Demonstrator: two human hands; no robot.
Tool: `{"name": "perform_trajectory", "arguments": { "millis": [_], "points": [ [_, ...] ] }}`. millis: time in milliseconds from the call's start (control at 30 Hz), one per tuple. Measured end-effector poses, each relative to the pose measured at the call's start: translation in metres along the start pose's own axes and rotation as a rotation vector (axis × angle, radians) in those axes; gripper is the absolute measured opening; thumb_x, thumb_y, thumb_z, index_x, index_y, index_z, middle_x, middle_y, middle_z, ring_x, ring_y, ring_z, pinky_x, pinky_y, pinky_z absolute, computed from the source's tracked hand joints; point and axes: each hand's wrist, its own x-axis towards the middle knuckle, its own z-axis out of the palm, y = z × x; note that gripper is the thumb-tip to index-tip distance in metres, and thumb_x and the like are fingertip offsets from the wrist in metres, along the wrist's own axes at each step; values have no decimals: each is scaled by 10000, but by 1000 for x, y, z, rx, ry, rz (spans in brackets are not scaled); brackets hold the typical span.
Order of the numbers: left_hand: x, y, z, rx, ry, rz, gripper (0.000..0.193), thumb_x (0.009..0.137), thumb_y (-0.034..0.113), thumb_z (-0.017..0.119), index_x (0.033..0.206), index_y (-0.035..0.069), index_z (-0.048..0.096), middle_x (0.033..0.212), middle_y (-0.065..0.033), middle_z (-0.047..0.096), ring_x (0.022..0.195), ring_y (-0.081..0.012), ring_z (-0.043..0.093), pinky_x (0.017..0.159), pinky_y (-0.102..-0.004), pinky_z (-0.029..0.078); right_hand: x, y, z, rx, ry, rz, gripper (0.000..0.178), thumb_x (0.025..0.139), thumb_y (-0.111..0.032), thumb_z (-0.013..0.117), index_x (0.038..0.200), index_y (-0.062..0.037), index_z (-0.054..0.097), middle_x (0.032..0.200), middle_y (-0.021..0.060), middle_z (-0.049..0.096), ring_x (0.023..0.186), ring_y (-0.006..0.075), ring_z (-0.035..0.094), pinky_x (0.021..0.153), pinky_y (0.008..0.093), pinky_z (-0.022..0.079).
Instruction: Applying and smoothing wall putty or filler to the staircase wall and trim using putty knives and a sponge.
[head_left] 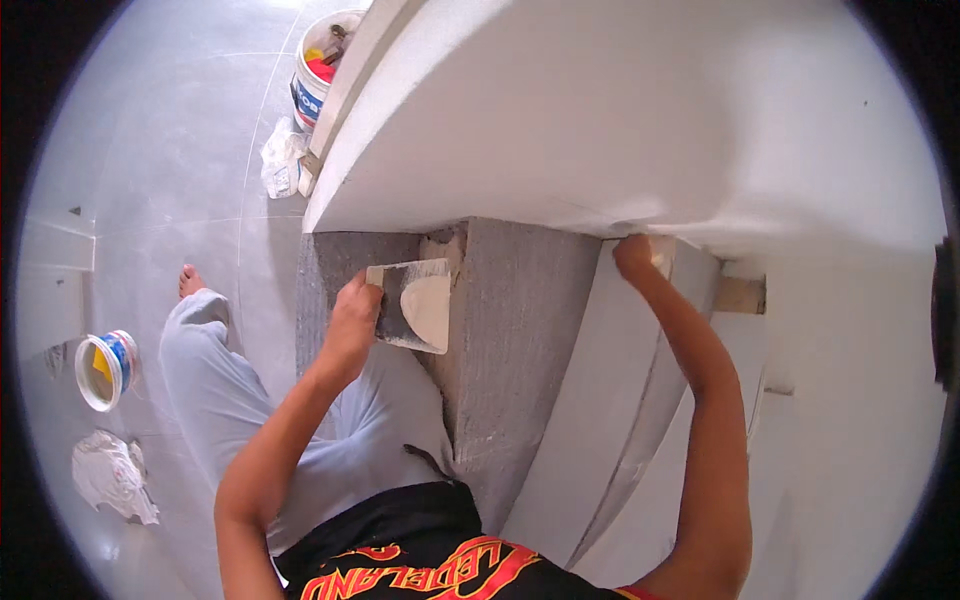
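**Filler spread on a grey pillar under a white ledge**

Forearms rise from the lower edge of my frame. At centre left, my left hand (352, 322) is closed around the handle of a broad putty trowel (415, 305), its blade loaded with a pale pat of filler (428, 306) and laid against the chipped corner of the grey pillar (520, 330). The wrist is bent slightly back, the forearm angling up from the lower left. At centre right, my right hand (634, 252) reaches to the seam where the pillar meets the white ledge (620, 120); the arm is nearly straight, and I cannot tell whether the fingers are curled or flat against the surface. As I judge it, the stroke goes best with the blade held at a shallow tilt and pressed evenly, so the filler packs into the broken edge. Farther off, a small open tub (104, 368) and a crumpled rag (112, 478) lie on the floor at left; a larger bucket (322, 62) stands at upper left.
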Motion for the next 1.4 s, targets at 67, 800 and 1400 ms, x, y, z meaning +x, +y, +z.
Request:
{"name": "perform_trajectory", "arguments": {
  "millis": [67,800,1400],
  "points": [
    [-6,-13,-8,315,58,123,273,833,205,390,963,25,551,894,-58,538,794,-152,521,670,-293,432,-18,-40,-70,79,-131,-204,144,693,-61,559,796,-81,658,905,89,628,838,242,599,653,381,480],
    [-16,89,14,-526,-165,-380,228,843,183,361,955,33,492,777,-67,552,598,-159,576,413,-284,478,-177,-82,-199,1047,856,-418,524,504,33,605,1006,-121,604,977,57,582,841,266,554,687,338,472],
    [0,63,-15,-313,-20,-264,238,849,154,354,944,-18,488,899,-112,479,831,-200,527,418,-311,507,-91,-37,-53,484,574,-359,244,622,-48,579,865,-68,595,882,67,564,848,237,520,684,356,445]
  ]
}}
